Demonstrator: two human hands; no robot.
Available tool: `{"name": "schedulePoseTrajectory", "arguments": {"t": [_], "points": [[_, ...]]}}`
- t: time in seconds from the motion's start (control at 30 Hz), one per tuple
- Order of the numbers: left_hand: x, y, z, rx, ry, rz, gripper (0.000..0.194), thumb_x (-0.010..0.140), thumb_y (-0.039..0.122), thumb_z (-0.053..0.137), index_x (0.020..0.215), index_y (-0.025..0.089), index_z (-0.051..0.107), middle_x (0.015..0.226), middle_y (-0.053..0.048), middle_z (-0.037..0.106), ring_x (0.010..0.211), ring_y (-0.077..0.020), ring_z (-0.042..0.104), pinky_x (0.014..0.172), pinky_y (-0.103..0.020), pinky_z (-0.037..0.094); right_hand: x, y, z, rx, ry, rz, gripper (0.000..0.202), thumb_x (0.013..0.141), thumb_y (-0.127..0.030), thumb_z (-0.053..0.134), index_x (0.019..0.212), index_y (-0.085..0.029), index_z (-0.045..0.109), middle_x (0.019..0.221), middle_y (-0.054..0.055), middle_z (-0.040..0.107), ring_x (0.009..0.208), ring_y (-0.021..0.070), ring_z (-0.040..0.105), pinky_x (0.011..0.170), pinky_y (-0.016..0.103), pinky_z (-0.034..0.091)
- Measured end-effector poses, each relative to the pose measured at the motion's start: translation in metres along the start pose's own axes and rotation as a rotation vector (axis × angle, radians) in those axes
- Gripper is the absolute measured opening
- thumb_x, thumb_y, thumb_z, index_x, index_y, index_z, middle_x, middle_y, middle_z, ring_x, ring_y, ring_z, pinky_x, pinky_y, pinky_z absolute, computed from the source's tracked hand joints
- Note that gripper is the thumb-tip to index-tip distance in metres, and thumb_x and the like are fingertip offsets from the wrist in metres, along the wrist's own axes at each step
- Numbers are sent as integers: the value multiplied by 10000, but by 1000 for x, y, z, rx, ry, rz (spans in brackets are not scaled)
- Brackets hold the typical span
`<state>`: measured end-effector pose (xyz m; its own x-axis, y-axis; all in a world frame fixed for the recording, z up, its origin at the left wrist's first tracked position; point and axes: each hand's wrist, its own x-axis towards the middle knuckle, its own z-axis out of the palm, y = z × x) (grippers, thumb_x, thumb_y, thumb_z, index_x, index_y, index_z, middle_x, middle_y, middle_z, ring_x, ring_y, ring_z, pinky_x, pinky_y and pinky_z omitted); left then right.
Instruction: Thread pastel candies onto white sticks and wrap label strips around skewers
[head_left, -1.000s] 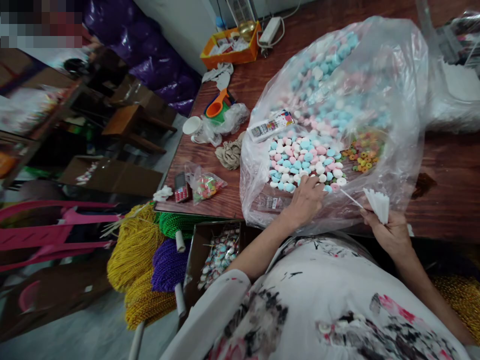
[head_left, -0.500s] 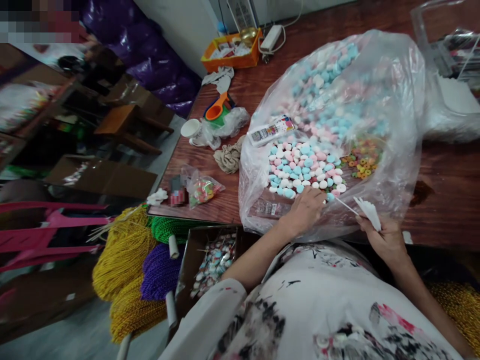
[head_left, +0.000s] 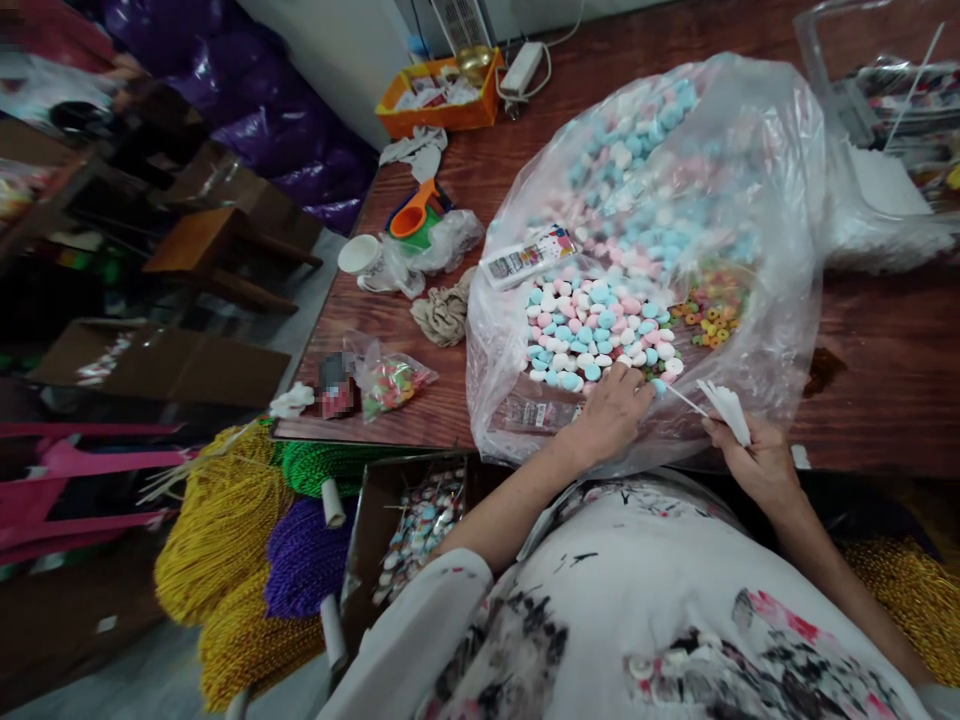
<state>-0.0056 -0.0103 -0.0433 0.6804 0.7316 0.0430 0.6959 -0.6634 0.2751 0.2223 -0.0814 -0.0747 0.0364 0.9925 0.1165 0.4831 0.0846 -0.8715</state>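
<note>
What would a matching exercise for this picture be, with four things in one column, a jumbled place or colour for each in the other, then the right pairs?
Things:
1. Sticks
2. Left hand
3. Bin
4. Chair

Places and colours:
A. Pink
B. In the right hand
C. Orange
D. At the near edge of the pastel pieces

Pairs: 1-B, 2-D, 3-C, 4-A

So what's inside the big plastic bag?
Pink, white and blue pieces and yellowish rings show through the plastic bag. The left hand covers part of its near side; deeper contents are hidden.
</note>
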Motion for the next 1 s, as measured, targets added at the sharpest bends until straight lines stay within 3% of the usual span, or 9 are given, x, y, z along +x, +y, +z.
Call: {"name": "schedulePoseTrajectory", "arguments": {"t": [0.13,0.27,0.33,0.43,0.57,0.67,0.77,1.0], "points": [[-9,-1,10,-164,135,11,379,846,56,465,1173,154,630,1116,-136,611,1040,-248,543,907,-419,493,-1,5,2,14,29,-4,243,887,-381,658,1014,-201,762,741,23,712,583,154,616,587,288,540],[-12,-2,6,-690,449,-128,368,863,110,518,1199,184,649,1117,-99,619,1004,-180,597,845,-327,522,-5,0,4,97,146,31,181,849,-344,714,944,-197,760,693,12,680,565,147,591,556,288,515],[-10,0,1,-974,545,-222,316,851,174,613,1158,192,683,1081,-76,618,987,-161,609,809,-287,524,-5,-13,6,177,212,74,173,847,-333,720,952,-199,751,690,8,662,564,141,580,544,286,505],[-6,8,-4,-1236,534,-273,253,806,241,715,1053,190,735,1016,-57,615,943,-146,616,801,-271,530,4,-39,16,293,183,73,191,875,-340,688,1016,-223,741,676,-11,628,561,129,564,543,275,494],[-5,22,-5,-1217,583,-198,217,838,250,693,1044,198,738,1041,-74,653,968,-160,632,842,-307,542,24,-58,36,266,108,-11,261,879,-396,671,1062,-224,742,770,17,698,667,165,638,650,307,551],[-7,28,-7,-1195,626,-169,192,831,242,727,1017,194,735,1051,-83,679,976,-167,645,858,-319,543,32,-54,46,229,126,-33,249,879,-424,664,995,-222,750,867,42,748,786,202,690,764,345,578],[-10,28,-8,-1323,597,-211,221,778,262,804,984,202,750,1038,-73,700,997,-169,648,907,-323,531,32,-45,49,194,157,-48,234,872,-427,674,966,-227,751,897,45,765,836,221,705,822,373,573],[-12,19,-3,-1584,598,-393,226,729,296,840,917,199,757,950,-25,696,897,-138,645,880,-298,521,20,-45,37,111,107,-122,192,893,-360,664,1013,-247,762,828,30,739,772,214,673,804,389,550]]}}
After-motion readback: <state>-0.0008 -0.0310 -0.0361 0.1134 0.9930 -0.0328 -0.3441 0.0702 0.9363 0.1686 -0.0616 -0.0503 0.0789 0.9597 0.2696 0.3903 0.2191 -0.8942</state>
